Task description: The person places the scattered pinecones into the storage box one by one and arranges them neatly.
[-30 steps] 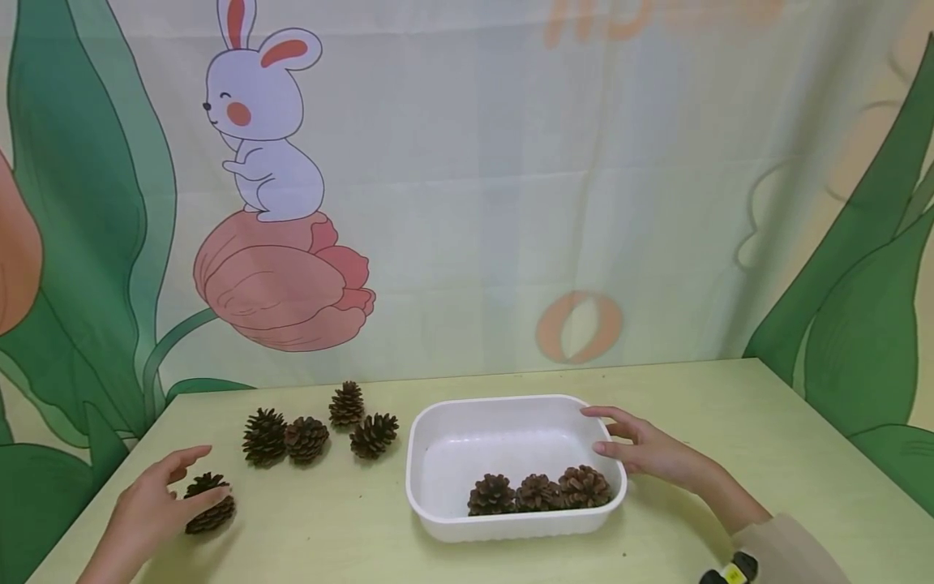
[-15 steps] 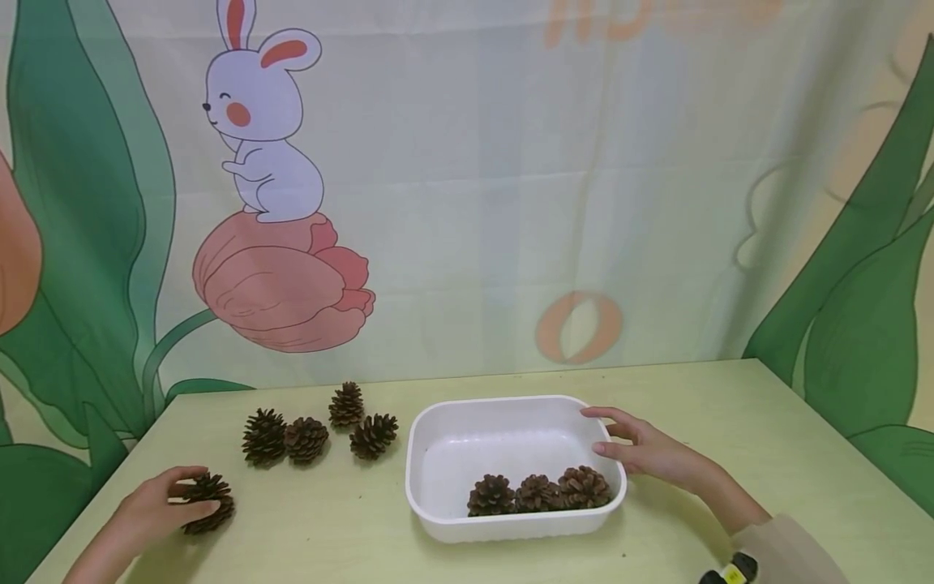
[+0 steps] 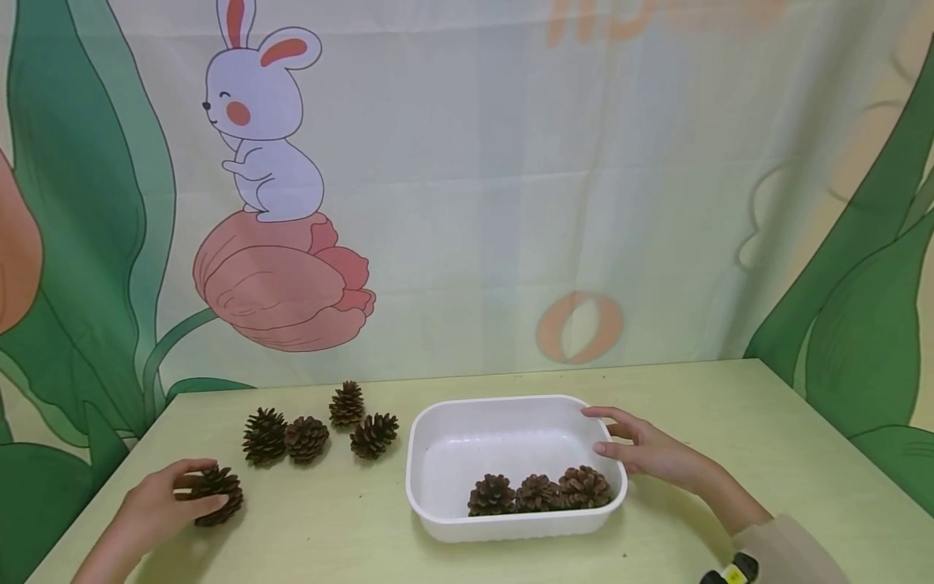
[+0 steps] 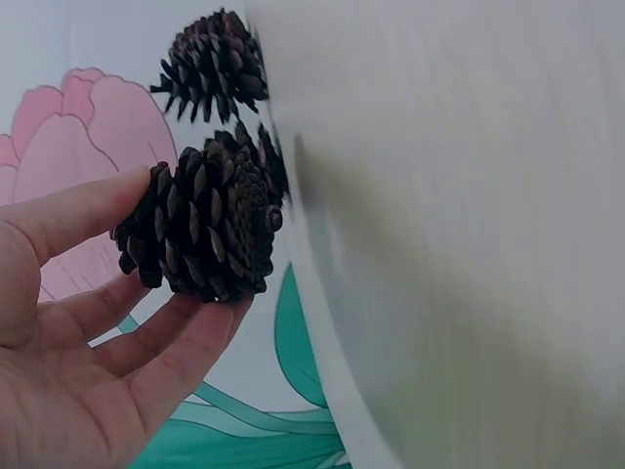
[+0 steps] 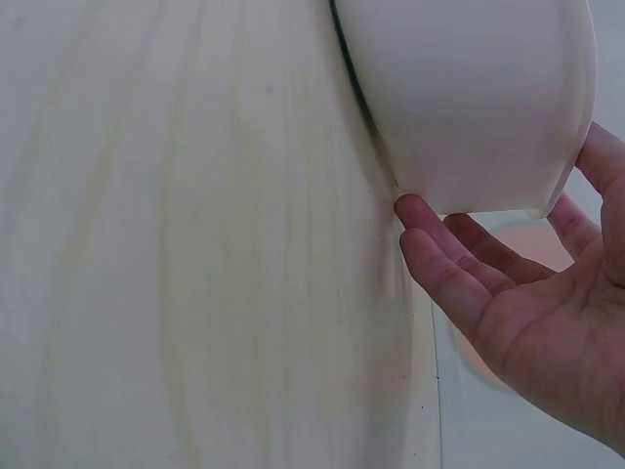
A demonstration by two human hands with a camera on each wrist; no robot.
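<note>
At the table's left side, my left hand point(image 3: 151, 509) grips a brown pine cone point(image 3: 224, 495) between thumb and fingers. The left wrist view shows this pine cone point(image 4: 200, 230) on its side, its flat base turned to the tabletop and seemingly a little off it. My right hand point(image 3: 645, 450) holds the right rim of a white plastic tub point(image 3: 511, 529), two digits lying over the edge. From the right wrist, the other fingers point(image 5: 444, 269) show low along the outside of the tub point(image 5: 479, 98). Three pine cones point(image 3: 538, 493) lie in a row along the tub's near wall.
Several more pine cones point(image 3: 306, 440) stand on the pale green table point(image 3: 328, 527), behind the left hand and left of the tub. A printed curtain point(image 3: 467, 203) with a rabbit and flowers hangs along the back edge.
The left hand has closed its fingers round the pine cone, which has then shifted slightly up and to the right. The right hand and the tub have stayed put.
</note>
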